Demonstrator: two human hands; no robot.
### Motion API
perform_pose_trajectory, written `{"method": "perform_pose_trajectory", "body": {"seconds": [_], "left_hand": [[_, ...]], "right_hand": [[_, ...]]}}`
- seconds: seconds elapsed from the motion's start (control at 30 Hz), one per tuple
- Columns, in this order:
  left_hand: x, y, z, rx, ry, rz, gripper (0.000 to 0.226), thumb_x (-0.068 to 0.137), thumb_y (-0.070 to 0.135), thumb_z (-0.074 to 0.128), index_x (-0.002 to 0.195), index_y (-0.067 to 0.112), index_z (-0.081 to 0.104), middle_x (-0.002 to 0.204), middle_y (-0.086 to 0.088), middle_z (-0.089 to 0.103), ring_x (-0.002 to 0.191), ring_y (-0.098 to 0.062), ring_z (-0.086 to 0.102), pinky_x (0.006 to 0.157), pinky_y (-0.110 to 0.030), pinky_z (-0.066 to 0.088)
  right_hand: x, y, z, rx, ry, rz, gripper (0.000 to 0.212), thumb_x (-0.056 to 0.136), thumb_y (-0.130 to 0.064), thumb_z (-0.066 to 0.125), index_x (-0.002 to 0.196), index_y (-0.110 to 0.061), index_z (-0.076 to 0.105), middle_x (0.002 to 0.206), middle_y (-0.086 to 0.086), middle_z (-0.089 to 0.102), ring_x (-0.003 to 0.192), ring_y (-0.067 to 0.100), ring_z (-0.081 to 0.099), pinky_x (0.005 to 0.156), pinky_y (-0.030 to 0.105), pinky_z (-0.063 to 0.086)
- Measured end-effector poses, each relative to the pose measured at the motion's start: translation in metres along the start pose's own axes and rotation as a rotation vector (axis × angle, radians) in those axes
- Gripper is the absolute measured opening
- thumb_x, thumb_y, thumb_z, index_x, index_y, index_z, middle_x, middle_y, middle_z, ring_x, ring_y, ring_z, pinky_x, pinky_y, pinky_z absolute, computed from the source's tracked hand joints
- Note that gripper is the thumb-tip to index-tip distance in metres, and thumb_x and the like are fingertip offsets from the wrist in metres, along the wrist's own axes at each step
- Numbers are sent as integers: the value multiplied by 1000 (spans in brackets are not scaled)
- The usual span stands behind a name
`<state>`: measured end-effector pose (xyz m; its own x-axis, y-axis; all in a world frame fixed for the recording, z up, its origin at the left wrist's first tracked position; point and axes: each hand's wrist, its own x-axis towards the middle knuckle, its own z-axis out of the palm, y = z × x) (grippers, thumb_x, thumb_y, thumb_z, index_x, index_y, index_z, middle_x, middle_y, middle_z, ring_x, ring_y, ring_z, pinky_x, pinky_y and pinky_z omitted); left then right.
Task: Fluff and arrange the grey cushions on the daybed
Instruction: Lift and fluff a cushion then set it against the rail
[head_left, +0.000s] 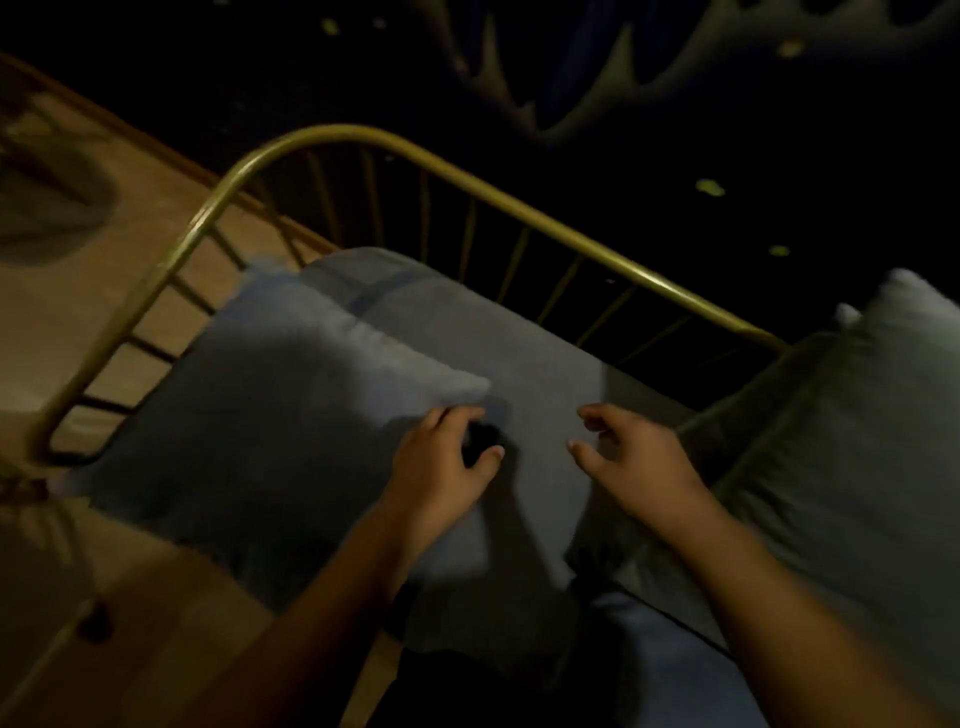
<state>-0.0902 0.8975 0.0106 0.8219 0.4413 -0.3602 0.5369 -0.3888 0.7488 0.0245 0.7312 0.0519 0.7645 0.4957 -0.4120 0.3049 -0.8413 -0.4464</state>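
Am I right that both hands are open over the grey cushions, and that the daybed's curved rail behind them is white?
Not quite. The rail is gold or brass coloured, not white, as the head view shows. The rest stands: the left hand and the right hand are both open, fingers loosely curled, over the grey cushions.

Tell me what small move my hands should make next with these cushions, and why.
Probably close both hands on the middle cushion and lift it for a shake. The left hand and right hand hover open over it, gripping nothing, and it lies flat and slumped between the left cushion and the right cushion, below the gold rail.
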Motion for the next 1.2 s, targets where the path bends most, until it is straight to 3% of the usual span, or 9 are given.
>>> {"method": "perform_pose_trajectory", "body": {"seconds": [0.1,0.3,0.47,0.57,0.7,0.87,0.93,1.07,1.2], "left_hand": [[-15,45,32,31,-61,138,56,71,48,60,116,14,61,117,-10,61,112,-28,57,98,-33,42],[-41,137,118,89,-225,386,49,79,32,70,123,19,55,128,-6,53,120,-22,50,93,-17,32],[-52,184,181,120,-246,375,94,68,42,77,144,23,26,154,-13,17,142,-30,21,113,-33,22],[-46,203,210,69,-209,342,119,50,57,78,147,22,19,154,-15,19,143,-29,18,116,-40,22],[-33,216,242,-45,-142,296,109,58,49,81,145,22,22,148,-14,30,137,-27,31,113,-42,30],[-14,217,265,-161,-113,172,111,70,39,77,149,22,1,154,-11,25,137,-26,33,112,-41,32],[-7,218,269,-261,-99,162,99,76,27,73,149,18,6,150,-11,34,132,-24,40,105,-35,35],[0,218,271,-351,-66,137,85,78,20,70,146,17,19,141,-10,44,122,-23,47,96,-31,38],[-9,222,271,-379,-42,173,81,78,22,71,144,17,24,137,-5,46,117,-17,47,94,-29,38]], "right_hand": [[-45,37,-38,28,149,26,44,83,-34,64,124,-19,57,119,6,65,106,20,62,89,28,47],[-134,123,-89,82,362,199,45,83,-34,65,124,-18,58,123,9,63,111,26,59,92,35,47],[-192,210,-102,191,557,378,68,79,-34,69,139,-30,36,137,8,36,114,33,52,93,43,47],[-211,258,-106,230,693,470,78,76,-36,72,142,-27,32,143,12,26,126,39,40,102,47,39],[-225,306,-116,278,716,552,85,75,-47,70,144,-34,23,154,10,11,138,40,20,109,51,28],[-217,341,-122,515,772,489,95,70,-53,71,144,-47,12,157,6,5,142,34,15,112,49,24],[-211,352,-122,578,796,464,100,68,-55,71,145,-47,7,158,6,6,144,31,14,113,47,21],[-205,375,-128,759,819,457,116,56,-70,71,146,-42,5,159,3,12,145,26,17,115,53,24],[-204,374,-132,836,788,412,122,53,-69,70,148,-39,-1,157,1,22,139,23,30,112,50,32]]}}
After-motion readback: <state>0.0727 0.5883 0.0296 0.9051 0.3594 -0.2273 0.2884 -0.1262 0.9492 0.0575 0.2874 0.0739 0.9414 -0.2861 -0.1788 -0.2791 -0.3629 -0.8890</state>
